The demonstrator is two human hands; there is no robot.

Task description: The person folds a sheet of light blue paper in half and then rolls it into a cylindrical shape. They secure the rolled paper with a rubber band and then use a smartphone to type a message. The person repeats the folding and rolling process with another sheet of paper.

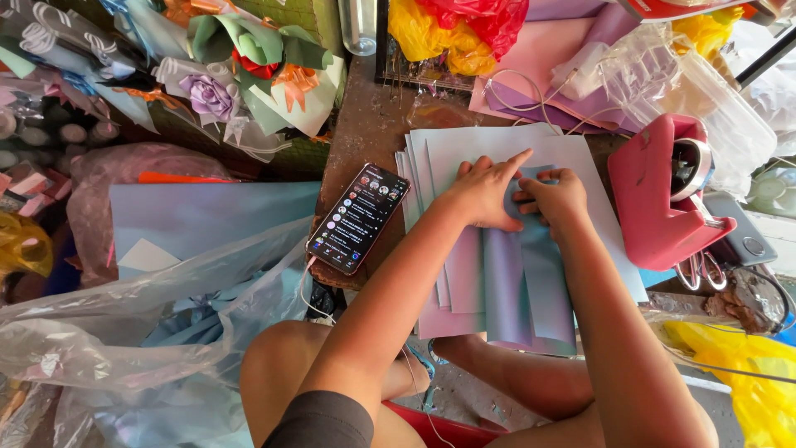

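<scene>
Both hands are down on a stack of pale blue paper sheets lying on the brown bench. The top sheet is curled over into soft folds. The left hand lies flat with its fingers spread, pointer finger stretched out, pressing the paper down. The right hand is bent over the edge of the fold, its fingers curled on the paper beside the left hand. Neither hand grips anything else.

To fold this well, I think the flat hand should keep the stack from sliding while the other hand smooths the crease slowly, keeping the edges lined up.

A phone with its screen lit sits just beside the stack on the left. A red tape dispenser stands near on the right. Paper flowers lie further back, and clear plastic bags lie lower left.
</scene>
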